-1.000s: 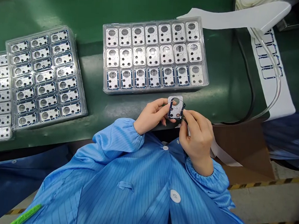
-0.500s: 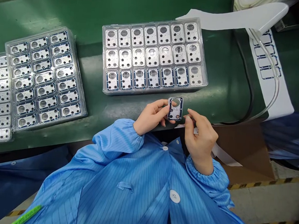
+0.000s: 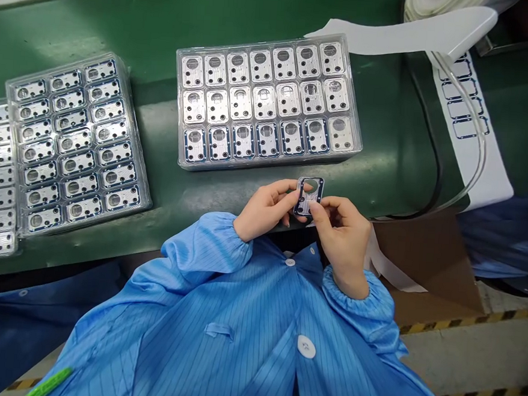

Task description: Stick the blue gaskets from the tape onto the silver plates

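Note:
A small silver metal plate (image 3: 311, 192) with a dark blue edge and a round opening is held over the table's front edge. My left hand (image 3: 265, 209) grips its left side between thumb and fingers. My right hand (image 3: 343, 234) is closed on its lower right side, the thumb lying on its face. Just beyond, a clear tray (image 3: 270, 162) holds rows of similar plates. In its nearest row, most plates have blue edges, while the one at the right end is plain silver.
At the left are more stacked trays (image 3: 148, 205) of plates. A white strip (image 3: 487, 171) with blue outlines lies at the right, crossed by clear tubing and a black cable (image 3: 435, 168). A brown cardboard box (image 3: 427, 257) stands below the table edge.
My right hand has moved left onto the plate; its thumb now touches the face. My left hand still holds the plate. The whole view has shifted slightly.

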Demonstrator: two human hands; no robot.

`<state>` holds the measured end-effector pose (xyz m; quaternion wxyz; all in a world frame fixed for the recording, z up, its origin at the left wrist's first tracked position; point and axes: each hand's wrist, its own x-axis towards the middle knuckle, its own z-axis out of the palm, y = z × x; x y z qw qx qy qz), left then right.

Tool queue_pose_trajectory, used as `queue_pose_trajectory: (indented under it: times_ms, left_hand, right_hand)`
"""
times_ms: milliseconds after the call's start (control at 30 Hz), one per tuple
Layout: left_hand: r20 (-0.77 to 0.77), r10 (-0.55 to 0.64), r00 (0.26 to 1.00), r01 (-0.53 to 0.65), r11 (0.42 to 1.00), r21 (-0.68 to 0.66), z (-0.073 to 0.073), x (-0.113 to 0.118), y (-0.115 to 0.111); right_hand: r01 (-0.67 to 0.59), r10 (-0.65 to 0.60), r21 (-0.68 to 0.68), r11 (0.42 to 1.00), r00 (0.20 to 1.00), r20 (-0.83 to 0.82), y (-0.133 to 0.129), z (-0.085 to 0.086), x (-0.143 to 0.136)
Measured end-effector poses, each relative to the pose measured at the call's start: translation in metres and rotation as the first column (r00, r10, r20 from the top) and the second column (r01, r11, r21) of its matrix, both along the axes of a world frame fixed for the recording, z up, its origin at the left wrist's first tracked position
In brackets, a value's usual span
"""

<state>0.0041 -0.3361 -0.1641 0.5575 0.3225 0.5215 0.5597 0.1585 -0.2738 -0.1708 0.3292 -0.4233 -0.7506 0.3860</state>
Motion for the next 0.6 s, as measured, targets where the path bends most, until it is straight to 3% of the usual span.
queue_pose_trajectory:
  times_ms: [400, 600]
  left_hand:
    - [-0.006, -0.018, 1.0, 0.018, 1.0, -0.004, 0.0004, 0.0015, 0.0]
    - [-0.006, -0.022, 1.0, 0.022, 1.0, -0.001, -0.0005, 0.0014, 0.0001]
  right_hand:
    - [0.015, -0.017, 0.118, 0.993, 1.0, 0.016, -0.0033, 0.0016, 0.0003]
    - [0.022, -0.024, 0.1, 0.995, 1.0, 0.014, -0.0043, 0.0017, 0.0002]
